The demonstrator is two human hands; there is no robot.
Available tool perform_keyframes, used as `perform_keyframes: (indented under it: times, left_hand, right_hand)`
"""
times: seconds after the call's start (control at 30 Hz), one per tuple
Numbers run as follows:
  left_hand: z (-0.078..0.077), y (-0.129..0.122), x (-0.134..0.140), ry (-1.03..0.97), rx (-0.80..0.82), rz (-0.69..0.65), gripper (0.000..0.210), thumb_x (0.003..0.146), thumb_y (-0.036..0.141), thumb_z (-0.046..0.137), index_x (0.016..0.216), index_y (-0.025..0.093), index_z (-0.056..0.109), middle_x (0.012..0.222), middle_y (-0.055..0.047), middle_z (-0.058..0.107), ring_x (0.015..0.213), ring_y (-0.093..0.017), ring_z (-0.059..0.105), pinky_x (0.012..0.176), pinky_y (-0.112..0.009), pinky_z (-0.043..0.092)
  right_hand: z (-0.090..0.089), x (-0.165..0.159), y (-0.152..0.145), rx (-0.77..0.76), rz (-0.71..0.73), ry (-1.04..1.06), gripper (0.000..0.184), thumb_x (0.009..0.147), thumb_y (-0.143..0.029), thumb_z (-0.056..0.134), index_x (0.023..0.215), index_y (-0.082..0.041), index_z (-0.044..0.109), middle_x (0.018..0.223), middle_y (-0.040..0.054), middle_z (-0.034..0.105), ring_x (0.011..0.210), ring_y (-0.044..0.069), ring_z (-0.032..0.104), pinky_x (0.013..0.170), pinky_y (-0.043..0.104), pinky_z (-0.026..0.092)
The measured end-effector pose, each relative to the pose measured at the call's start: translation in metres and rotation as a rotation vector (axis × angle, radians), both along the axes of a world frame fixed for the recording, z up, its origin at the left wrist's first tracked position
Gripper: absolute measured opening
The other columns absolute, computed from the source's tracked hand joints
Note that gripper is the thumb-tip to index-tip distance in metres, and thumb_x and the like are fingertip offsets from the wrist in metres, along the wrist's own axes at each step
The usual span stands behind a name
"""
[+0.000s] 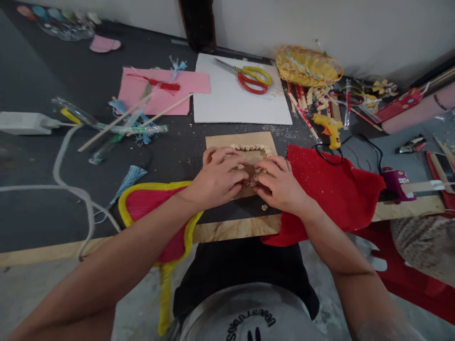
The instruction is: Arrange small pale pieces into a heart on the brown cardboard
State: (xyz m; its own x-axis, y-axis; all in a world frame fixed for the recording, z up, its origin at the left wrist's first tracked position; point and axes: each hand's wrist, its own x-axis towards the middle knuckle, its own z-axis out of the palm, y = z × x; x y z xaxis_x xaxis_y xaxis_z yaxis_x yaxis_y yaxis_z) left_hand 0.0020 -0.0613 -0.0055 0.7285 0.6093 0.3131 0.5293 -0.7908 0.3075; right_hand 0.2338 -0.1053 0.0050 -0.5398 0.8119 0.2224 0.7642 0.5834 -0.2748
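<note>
A brown card sheet (pixel 216 141) lies in front of me, with a row of small, bumpy beige pieces (pixel 250 148) along its upper part. My left hand (pixel 222 177) rests over the card's left side, its fingers curled in toward the middle. From the right, my right hand (pixel 280 182) meets it with thumb and fingers pinched together. Between the fingertips, small beige bits show in part; what each hand grips is mostly hidden. One loose beige cluster (pixel 264 207) sits on the table just below my hands.
Red felt (pixel 330 189) spreads under my right forearm; a yellow-edged pink fan-shaped piece (pixel 152 201) lies under my left. Beyond are a yellow glue gun (pixel 330 129), scissors (pixel 252 79) on a white board (pixel 213 106), a wicker basket (pixel 307 66), blue tassels (pixel 131 177) and a white cable (pixel 59 166).
</note>
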Motion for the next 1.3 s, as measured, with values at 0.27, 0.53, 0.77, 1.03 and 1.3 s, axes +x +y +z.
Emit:
perform_keyframes:
  times: [0.27, 0.53, 0.77, 1.03, 1.3]
  left_hand:
    - [0.004, 0.007, -0.012, -0.016, -0.045, -0.006, 0.017, 0.094, 0.031, 0.061, 0.103, 0.026, 0.075, 0.130, -0.009, 0.066, 0.134, -0.035, 0.041, 0.109, -0.057, 0.037]
    - [0.003, 0.009, -0.012, -0.026, -0.101, 0.023, 0.018, 0.093, 0.029, 0.061, 0.098, 0.031, 0.078, 0.130, -0.005, 0.067, 0.133, -0.034, 0.045, 0.111, -0.060, 0.035]
    - [0.000, 0.007, -0.007, -0.004, -0.072, -0.013, 0.019, 0.095, 0.033, 0.059, 0.098, 0.029, 0.077, 0.132, -0.006, 0.066, 0.135, -0.035, 0.043, 0.111, -0.059, 0.034]
    - [-0.002, 0.005, -0.001, 0.009, -0.031, -0.009, 0.020, 0.095, 0.025, 0.057, 0.096, 0.029, 0.076, 0.130, -0.006, 0.067, 0.134, -0.034, 0.046, 0.110, -0.060, 0.034]
    - [-0.005, 0.005, -0.001, -0.016, 0.007, -0.011, 0.022, 0.097, 0.026, 0.055, 0.098, 0.028, 0.077, 0.129, -0.006, 0.068, 0.133, -0.035, 0.047, 0.107, -0.061, 0.036]
  right_hand:
    - [0.000, 0.002, 0.001, -0.004, 0.014, 0.013, 0.005, 0.094, -0.027, 0.066, 0.097, -0.024, 0.068, 0.129, 0.0076, 0.067, 0.126, 0.031, 0.045, 0.100, 0.049, 0.042]
    - [0.001, 0.003, 0.001, -0.034, 0.012, 0.047, 0.005, 0.094, -0.028, 0.067, 0.097, -0.025, 0.068, 0.129, 0.0057, 0.066, 0.127, 0.030, 0.045, 0.102, 0.050, 0.041]
    - [-0.001, 0.004, 0.001, -0.021, -0.011, 0.050, 0.006, 0.093, -0.029, 0.068, 0.097, -0.025, 0.068, 0.128, 0.0065, 0.067, 0.125, 0.031, 0.046, 0.101, 0.050, 0.042]
    - [-0.003, 0.002, 0.002, -0.017, -0.003, 0.031, 0.007, 0.096, -0.026, 0.062, 0.095, -0.024, 0.069, 0.128, 0.0072, 0.067, 0.126, 0.030, 0.045, 0.102, 0.049, 0.041]
    - [-0.002, 0.003, 0.002, 0.014, 0.015, 0.018, 0.006, 0.096, -0.028, 0.064, 0.096, -0.023, 0.068, 0.126, 0.0074, 0.068, 0.124, 0.030, 0.047, 0.100, 0.048, 0.042]
